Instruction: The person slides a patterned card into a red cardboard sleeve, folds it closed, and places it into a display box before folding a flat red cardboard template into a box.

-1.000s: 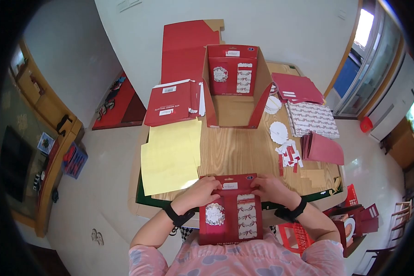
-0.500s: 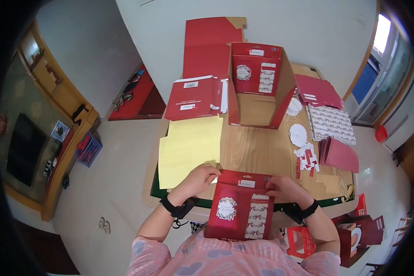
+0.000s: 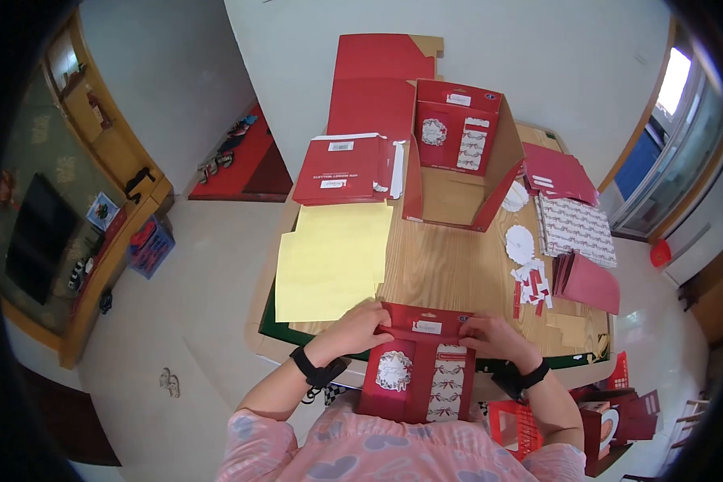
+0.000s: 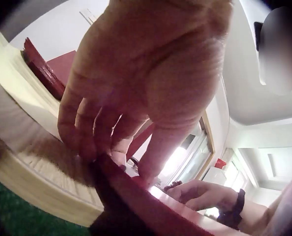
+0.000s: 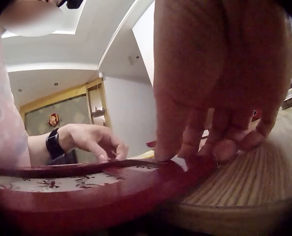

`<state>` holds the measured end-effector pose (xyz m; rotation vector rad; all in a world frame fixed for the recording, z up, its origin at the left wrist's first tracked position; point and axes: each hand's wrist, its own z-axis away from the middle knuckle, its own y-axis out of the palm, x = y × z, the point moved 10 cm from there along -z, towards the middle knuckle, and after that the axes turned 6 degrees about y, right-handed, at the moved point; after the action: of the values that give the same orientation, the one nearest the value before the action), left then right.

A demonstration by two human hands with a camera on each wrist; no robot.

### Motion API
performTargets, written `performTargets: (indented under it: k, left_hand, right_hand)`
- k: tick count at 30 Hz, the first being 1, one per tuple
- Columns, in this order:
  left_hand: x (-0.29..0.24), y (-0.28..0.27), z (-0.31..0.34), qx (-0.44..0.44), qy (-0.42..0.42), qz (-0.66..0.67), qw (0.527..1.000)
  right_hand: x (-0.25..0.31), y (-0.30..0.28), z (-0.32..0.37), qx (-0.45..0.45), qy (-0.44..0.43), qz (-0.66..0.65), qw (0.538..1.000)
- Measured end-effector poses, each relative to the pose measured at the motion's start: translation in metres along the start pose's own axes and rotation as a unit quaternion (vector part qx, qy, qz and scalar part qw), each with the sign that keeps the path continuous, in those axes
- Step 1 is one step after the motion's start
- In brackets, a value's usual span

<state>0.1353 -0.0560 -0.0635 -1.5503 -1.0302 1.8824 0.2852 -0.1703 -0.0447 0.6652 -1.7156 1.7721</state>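
Observation:
A flat red printed packet (image 3: 416, 377) with a floral round and a patterned strip lies at the table's near edge, against the body. The left hand (image 3: 360, 328) pinches its upper left corner between thumb and fingers; in the left wrist view that hand (image 4: 146, 73) bends over the red edge (image 4: 151, 201). At the upper right corner the right hand (image 3: 502, 341) grips the same packet, thumb on its face. The right wrist view shows the right hand (image 5: 224, 73) with thumb and fingers on the packet (image 5: 97, 201). Its underside is hidden.
Yellow sheets (image 3: 329, 273) lie left, below a stack of red wallets (image 3: 341, 173). An open red box (image 3: 451, 197) stands at the back. White rounds (image 3: 520, 244), small labels (image 3: 532, 287), patterned paper (image 3: 577, 229) and red folders (image 3: 590, 283) lie right. A red crate (image 3: 514, 427) sits below.
The head view has shifted, so the table and box appear further right. The left hand's fingers moved from the packet's corner edge further onto its top; both hands still hold it.

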Motion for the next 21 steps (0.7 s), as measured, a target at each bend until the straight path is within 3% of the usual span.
performTargets:
  k: [3,5,6,7,10,11,14,15,16,17,19,21]
  left_hand:
    - [-0.027,-0.039,0.017,-0.177,0.062,-0.054,0.981]
    - [-0.021,-0.042,0.026,-0.209,0.026,0.036,0.977]
    - [-0.018,-0.044,0.031,-0.224,0.007,0.082,0.971]
    - [-0.008,-0.028,0.031,-0.131,-0.081,0.196,0.968]
    - [-0.009,-0.015,0.032,-0.119,-0.061,0.292,0.947]
    - [-0.011,-0.022,0.035,-0.160,-0.059,0.335,0.926]
    - [-0.059,-0.074,0.050,-0.255,-0.022,0.432,0.865]
    - [-0.075,-0.094,0.055,-0.268,0.003,0.446,0.854]
    - [-0.083,-0.105,0.059,-0.280,0.029,0.460,0.842]
    - [-0.087,-0.113,0.059,-0.304,0.095,0.399,0.860]
    - [-0.084,-0.112,0.054,-0.301,0.082,0.406,0.859]
    - [-0.073,-0.102,0.043,-0.293,0.085,0.439,0.845]
  right_hand:
    - [0.000,-0.014,0.014,-0.071,0.040,-0.012,0.997]
    - [-0.003,-0.026,0.028,-0.158,0.102,-0.006,0.982]
    - [-0.011,-0.024,0.033,-0.163,0.139,-0.080,0.974]
    - [-0.018,-0.021,0.037,-0.165,0.176,-0.153,0.958]
    - [-0.026,0.004,0.039,-0.110,0.242,-0.392,0.881]
    - [-0.024,0.012,0.038,-0.081,0.253,-0.470,0.842]
    - [0.019,-0.041,0.037,-0.142,0.082,-0.394,0.904]
    - [0.029,-0.060,0.042,-0.159,0.100,-0.310,0.932]
    - [0.049,-0.077,0.045,-0.183,0.071,-0.326,0.925]
    - [0.069,-0.090,0.047,-0.205,0.042,-0.341,0.916]
    - [0.083,-0.101,0.043,-0.239,0.019,-0.351,0.905]
    - [0.052,-0.088,0.035,-0.234,0.034,-0.280,0.931]
